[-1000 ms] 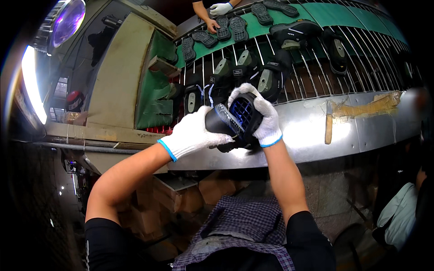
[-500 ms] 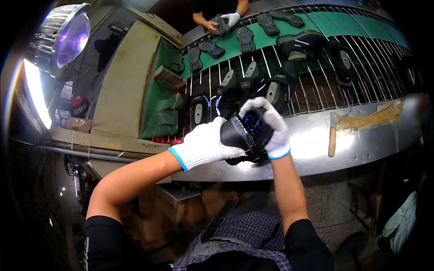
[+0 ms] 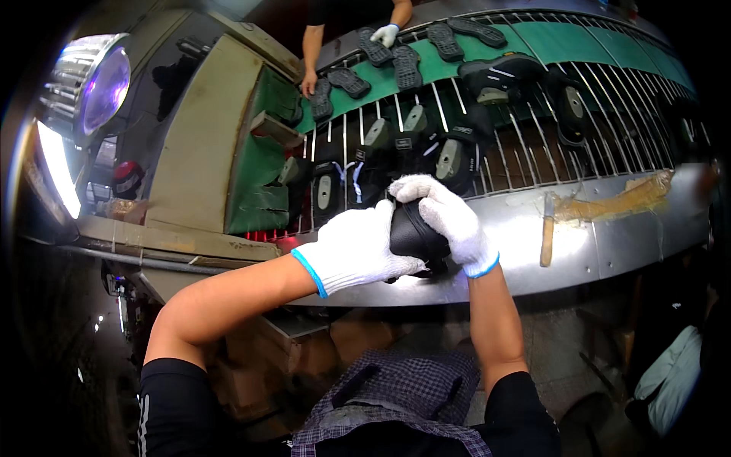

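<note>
A black shoe (image 3: 415,232) is held over the metal edge of the bench, largely covered by my two gloved hands. My left hand (image 3: 358,242), in a white knit glove with a blue cuff, grips it from the left with the thumb along its near side. Curled over the top and right side is my right hand (image 3: 451,221), gloved the same way. Just beyond, black shoe uppers on lasts, one of them a shoe (image 3: 326,190) with pale laces, rest on the rod conveyor (image 3: 525,164).
Across the conveyor a person's gloved hand (image 3: 385,35) and bare hand (image 3: 308,84) are among black soles (image 3: 408,68) on a green strip (image 3: 544,42). A wooden-handled knife (image 3: 547,240) lies on the metal ledge (image 3: 502,244). At left stand a beige machine housing (image 3: 194,145) and a lamp (image 3: 87,84).
The shoe has turned in my hands, so its open inside no longer shows. My right hand has closed over its top. Across the conveyor, the person's bare hand has moved left to a sole.
</note>
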